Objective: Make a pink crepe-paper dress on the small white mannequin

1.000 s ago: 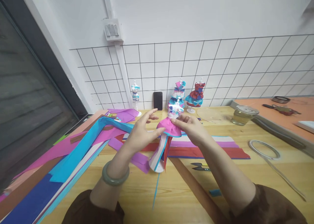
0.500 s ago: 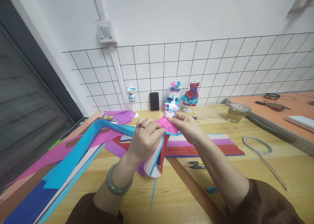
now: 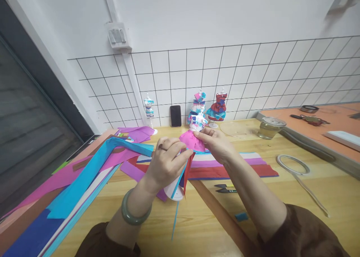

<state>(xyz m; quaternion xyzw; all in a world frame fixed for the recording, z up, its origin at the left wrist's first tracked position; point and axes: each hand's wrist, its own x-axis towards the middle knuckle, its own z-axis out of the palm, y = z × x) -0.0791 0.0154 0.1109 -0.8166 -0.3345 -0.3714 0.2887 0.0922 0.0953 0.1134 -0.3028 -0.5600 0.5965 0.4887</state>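
Observation:
A small mannequin (image 3: 198, 122) with a white patterned top stands tilted between my hands, a bright pink skirt (image 3: 191, 141) with a blue hem around its waist. My right hand (image 3: 215, 144) pinches the skirt near the waist on its right side. At the skirt's lower left, my left hand (image 3: 168, 161) has thumb and fingertips pressed together by the blue edge; what they hold is too small to make out. Below hang white, blue and red strips over the mannequin's white round base (image 3: 174, 192).
Three dressed mannequins, one a red one (image 3: 219, 107), stand by the tiled wall beside a black phone (image 3: 176, 116). Crepe strips (image 3: 84, 178) cover the left. Snips (image 3: 225, 189), a tape ring (image 3: 294, 164) and a glass jar (image 3: 270, 128) lie right.
My left fingertips have come off the skirt's front and moved slightly down and right. The pink skirt now shows more widely spread. My right hand keeps its pinch.

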